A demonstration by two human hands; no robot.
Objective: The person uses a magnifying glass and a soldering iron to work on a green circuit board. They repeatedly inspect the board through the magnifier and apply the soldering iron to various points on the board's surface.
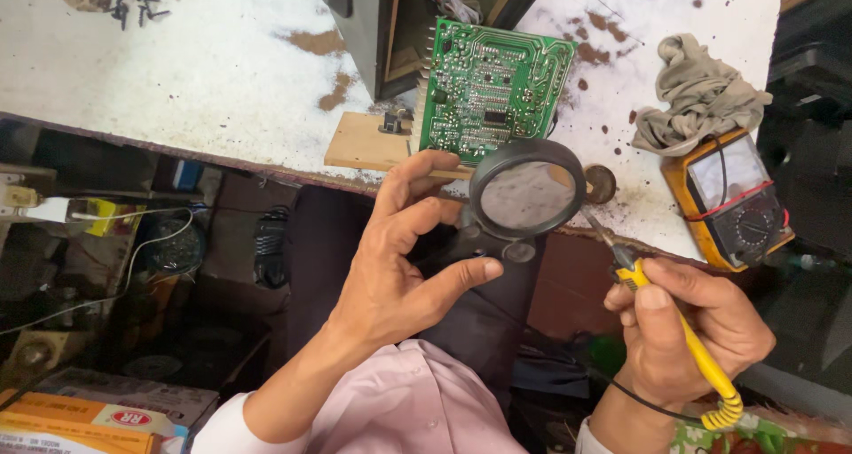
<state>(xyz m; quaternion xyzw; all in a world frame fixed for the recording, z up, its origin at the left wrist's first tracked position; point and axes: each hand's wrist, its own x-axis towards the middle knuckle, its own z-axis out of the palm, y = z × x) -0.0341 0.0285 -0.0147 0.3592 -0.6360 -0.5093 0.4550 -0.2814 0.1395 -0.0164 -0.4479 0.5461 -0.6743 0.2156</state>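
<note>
magnifier held over a green circuit board at the bench edge

the green circuit board [491, 90] stands tilted at the front edge of the white, rust-spotted workbench [195, 72], its solder side toward the camera. just below the board the left hand [399, 259] holds a round black-rimmed magnifying glass [527, 190], fingers curled about its rim and handle, thumb stretched under it; the lens overlaps the board's lower right corner. to the right of the board and lower, the right hand [688, 330] is closed around the yellow handle of a soldering iron [674, 325], whose thin tip points up toward the lens rim and ends just beside it, well short of the board. a coiled yellow cord hangs at the handle's back end.

left of the board's bottom edge a small wooden block [364, 142] lies on the bench. behind the board stands an open grey casing [390, 19] with wires showing. right of the board lie a crumpled grey rag [701, 90] and, touching it, a yellow analog multimeter [732, 197]. far left of the board, a few dark screws [133, 6] lie scattered.
</note>
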